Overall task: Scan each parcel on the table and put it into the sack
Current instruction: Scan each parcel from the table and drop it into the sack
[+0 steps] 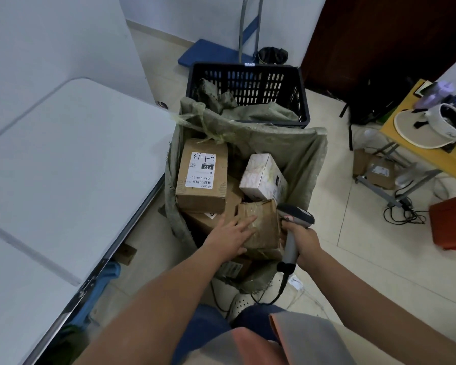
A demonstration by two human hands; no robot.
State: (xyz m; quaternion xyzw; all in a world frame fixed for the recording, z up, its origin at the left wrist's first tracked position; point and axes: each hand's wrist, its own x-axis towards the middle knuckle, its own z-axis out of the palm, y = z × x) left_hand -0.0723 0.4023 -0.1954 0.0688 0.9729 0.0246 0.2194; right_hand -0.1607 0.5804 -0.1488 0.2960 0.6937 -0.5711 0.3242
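Note:
A green woven sack (298, 151) stands open on the floor in front of me, holding several parcels. A brown box with a white label marked 3-1-13 (202, 177) lies at its left, a white patterned box (262, 177) at its right. My left hand (231, 238) lies flat, fingers spread, on a taped brown parcel (266, 227) at the sack's near side. My right hand (304, 242) grips a grey barcode scanner (291, 233) just right of that parcel, its head over the sack's edge. The white table (63, 167) on my left shows no parcels.
A black plastic crate (248, 85) stands behind the sack, with a blue hand trolley (213, 52) beyond it. At right are a yellow table (437, 151) with a sun visor, cables on the floor and a red box (450, 222). The scanner's cable trails by my feet.

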